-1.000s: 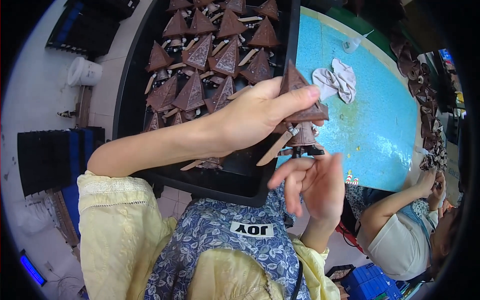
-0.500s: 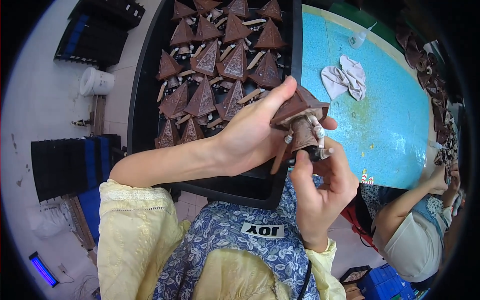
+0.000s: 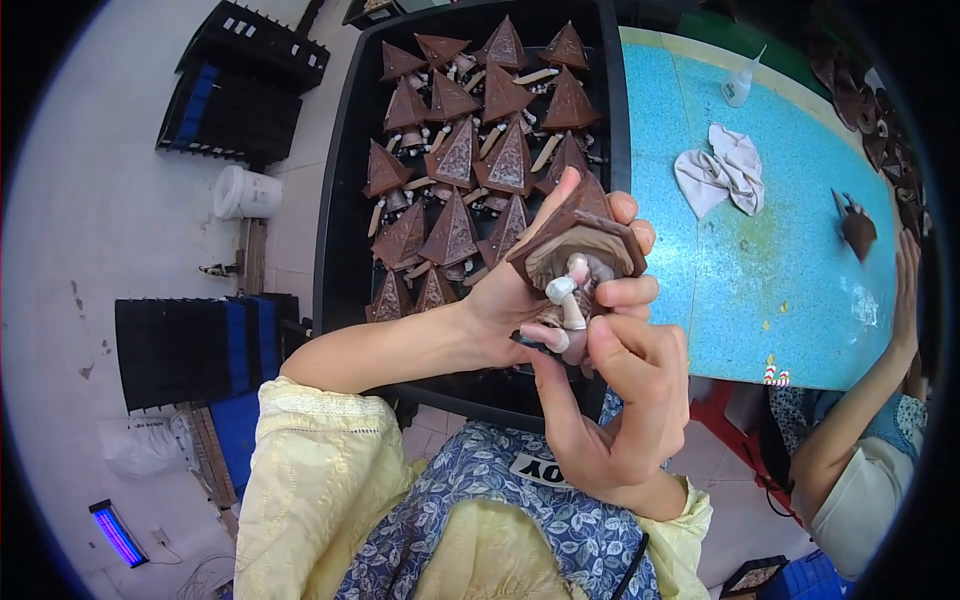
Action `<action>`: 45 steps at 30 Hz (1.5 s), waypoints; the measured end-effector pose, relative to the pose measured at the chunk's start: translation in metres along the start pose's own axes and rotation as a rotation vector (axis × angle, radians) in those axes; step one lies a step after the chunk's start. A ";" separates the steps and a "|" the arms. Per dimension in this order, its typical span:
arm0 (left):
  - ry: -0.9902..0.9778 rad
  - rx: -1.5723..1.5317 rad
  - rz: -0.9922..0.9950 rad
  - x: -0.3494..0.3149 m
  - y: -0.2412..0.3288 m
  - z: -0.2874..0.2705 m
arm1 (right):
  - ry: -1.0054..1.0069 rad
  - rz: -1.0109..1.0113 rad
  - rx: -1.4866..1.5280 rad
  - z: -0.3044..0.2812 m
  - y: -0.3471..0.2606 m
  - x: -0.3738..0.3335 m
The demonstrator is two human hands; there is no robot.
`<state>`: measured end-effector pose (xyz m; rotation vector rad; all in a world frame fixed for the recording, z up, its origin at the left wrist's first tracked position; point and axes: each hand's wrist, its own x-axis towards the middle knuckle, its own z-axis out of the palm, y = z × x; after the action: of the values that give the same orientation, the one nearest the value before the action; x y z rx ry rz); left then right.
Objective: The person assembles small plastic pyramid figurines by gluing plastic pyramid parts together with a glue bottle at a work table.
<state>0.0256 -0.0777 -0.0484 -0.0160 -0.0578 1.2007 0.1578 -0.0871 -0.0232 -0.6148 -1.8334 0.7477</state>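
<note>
My left hand (image 3: 500, 305) is wrapped round a figurine with a brown, pointed, faceted hat (image 3: 585, 228). Its thumb lies along one side of the hat and the fingertips come round the other side. The figurine is tilted so that the tan underside of the hat and its pale, small limbs show. At the lower end, by the legs and a dark part, my right hand (image 3: 630, 405) has thumb and fingers closed on the figurine. The figurine's back is hidden in my left palm.
Behind my hands, a black tray (image 3: 345, 180) holds rows of similar brown-hatted figurines (image 3: 450, 155). The blue table (image 3: 680, 290) bears a white cloth (image 3: 722, 172), a white squeeze bottle (image 3: 740, 85) and a brown pointed piece (image 3: 856, 228). A co-worker's hand (image 3: 905, 290) rests at its right edge.
The figurine has turned and tipped, showing more of the hat's underside. My right hand has shifted its hold at the lower end. A brown piece now lies near the co-worker's hand.
</note>
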 end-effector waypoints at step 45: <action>0.727 1.812 -0.149 -0.087 -0.038 0.025 | -1.090 -0.721 -0.754 0.027 0.044 0.051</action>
<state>0.0281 -0.1731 -0.0253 1.0999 1.6190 0.6776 0.1174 -0.0269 -0.0316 0.1326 -3.1126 -0.2333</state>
